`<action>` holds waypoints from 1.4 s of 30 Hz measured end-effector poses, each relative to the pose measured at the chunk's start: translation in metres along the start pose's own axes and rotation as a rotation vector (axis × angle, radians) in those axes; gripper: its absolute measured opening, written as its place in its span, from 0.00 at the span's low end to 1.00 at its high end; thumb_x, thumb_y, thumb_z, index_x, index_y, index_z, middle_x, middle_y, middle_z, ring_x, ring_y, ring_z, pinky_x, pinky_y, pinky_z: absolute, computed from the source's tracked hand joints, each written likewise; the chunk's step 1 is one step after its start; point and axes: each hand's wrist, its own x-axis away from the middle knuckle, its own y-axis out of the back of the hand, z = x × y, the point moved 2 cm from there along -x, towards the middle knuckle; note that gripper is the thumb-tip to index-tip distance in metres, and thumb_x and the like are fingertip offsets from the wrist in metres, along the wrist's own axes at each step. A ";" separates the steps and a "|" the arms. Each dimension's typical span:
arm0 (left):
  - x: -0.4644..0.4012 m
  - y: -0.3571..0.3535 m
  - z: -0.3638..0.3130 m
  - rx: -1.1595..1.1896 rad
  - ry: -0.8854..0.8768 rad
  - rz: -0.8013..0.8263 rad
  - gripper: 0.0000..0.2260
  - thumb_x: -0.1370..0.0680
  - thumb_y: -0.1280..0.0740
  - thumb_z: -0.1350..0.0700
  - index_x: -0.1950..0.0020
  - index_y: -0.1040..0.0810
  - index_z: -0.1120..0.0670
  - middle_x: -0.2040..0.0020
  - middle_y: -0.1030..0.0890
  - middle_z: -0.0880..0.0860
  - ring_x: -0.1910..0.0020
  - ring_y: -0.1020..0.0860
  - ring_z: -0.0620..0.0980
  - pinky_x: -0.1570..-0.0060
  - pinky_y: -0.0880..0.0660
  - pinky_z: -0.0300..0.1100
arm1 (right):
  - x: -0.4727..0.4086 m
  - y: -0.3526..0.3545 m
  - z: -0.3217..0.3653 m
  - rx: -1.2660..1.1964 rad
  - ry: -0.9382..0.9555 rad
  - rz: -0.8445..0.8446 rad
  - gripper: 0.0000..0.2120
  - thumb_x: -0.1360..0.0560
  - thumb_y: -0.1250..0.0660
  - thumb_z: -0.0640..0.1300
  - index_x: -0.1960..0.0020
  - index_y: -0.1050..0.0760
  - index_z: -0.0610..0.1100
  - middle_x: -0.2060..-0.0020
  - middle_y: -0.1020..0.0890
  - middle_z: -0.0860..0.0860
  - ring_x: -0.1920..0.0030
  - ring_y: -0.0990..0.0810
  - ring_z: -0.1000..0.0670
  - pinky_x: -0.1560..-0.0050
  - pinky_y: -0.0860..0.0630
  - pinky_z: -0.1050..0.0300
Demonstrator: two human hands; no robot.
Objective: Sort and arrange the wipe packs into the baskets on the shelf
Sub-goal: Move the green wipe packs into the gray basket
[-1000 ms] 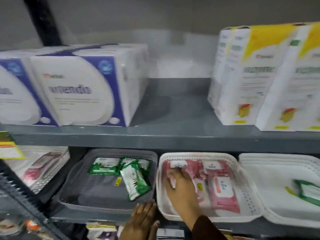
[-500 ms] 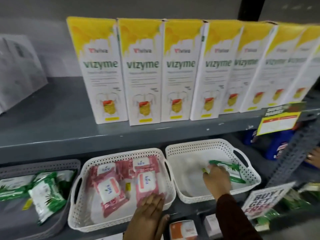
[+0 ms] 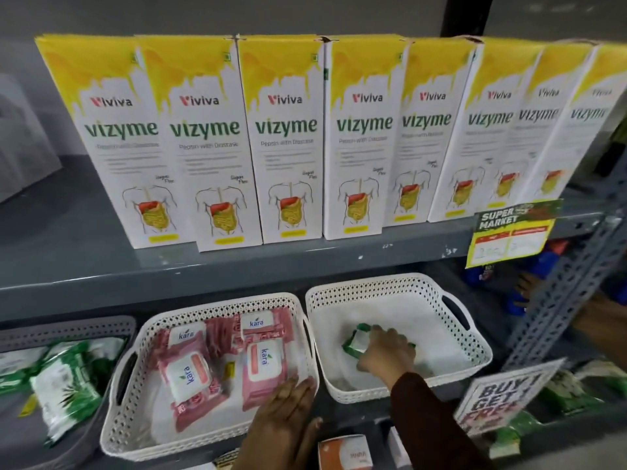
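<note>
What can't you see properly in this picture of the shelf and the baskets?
Head view only:
- Green wipe pack: mostly covered by the right hand; its label can't be read.
- Grey basket: cut off by the left edge, so its green packs can't be counted.
- Small print on the Vizyme boxes: blurred.
- Price tag: numbers too blurred.
- Left hand: hides the pink-pack basket's front rim.

Retail shop, supermarket aisle. Grey slotted-angle steel rack [image 3: 563,300], two shelf levels in view. Upper shelf [image 3: 101,266]: row of identical Viviva Vizyme cartons [image 3: 288,140] faced forward, stock-style. Yellow price tag [image 3: 512,237] reading "SUPER MARKET" clipped to shelf edge. Promo sign [image 3: 502,398] "BUY 1 GET 1 FREE" on lower level. Lower shelf: perforated plastic baskets [image 3: 400,286] holding multiples of same packaged goods, pink Kara wipe packs [image 3: 264,368], green packs [image 3: 64,385].
</note>
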 end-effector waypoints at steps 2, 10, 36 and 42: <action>0.004 0.001 0.004 -0.025 0.003 0.008 0.25 0.19 0.51 0.41 0.35 0.23 0.52 0.37 0.21 0.48 0.38 0.24 0.49 0.35 0.37 0.41 | 0.001 0.004 -0.005 -0.031 0.008 0.014 0.39 0.37 0.23 0.48 0.30 0.35 0.51 0.37 0.26 0.46 0.36 0.29 0.42 0.38 0.30 0.45; 0.062 0.021 0.071 -0.129 0.044 -0.087 0.23 0.19 0.47 0.44 0.37 0.22 0.58 0.36 0.23 0.54 0.36 0.26 0.56 0.34 0.38 0.47 | 0.021 0.024 -0.018 -0.567 0.037 -0.147 0.27 0.37 0.24 0.40 0.45 0.35 0.47 0.57 0.19 0.45 0.61 0.20 0.43 0.57 0.22 0.49; 0.309 0.194 0.314 -0.087 0.626 -0.078 0.32 0.22 0.59 0.35 0.26 0.35 0.50 0.27 0.33 0.47 0.26 0.41 0.46 0.30 0.51 0.33 | 0.208 -0.123 0.493 -0.034 1.138 -0.040 0.21 0.29 0.29 0.44 0.36 0.27 0.47 0.30 0.30 0.45 0.29 0.33 0.41 0.33 0.33 0.45; 0.312 0.189 0.312 -0.057 0.676 -0.090 0.35 0.23 0.61 0.33 0.28 0.33 0.51 0.28 0.30 0.50 0.27 0.39 0.49 0.28 0.52 0.36 | 0.214 -0.147 0.487 0.127 1.074 -0.090 0.26 0.24 0.36 0.60 0.28 0.32 0.52 0.21 0.49 0.42 0.21 0.57 0.38 0.28 0.67 0.28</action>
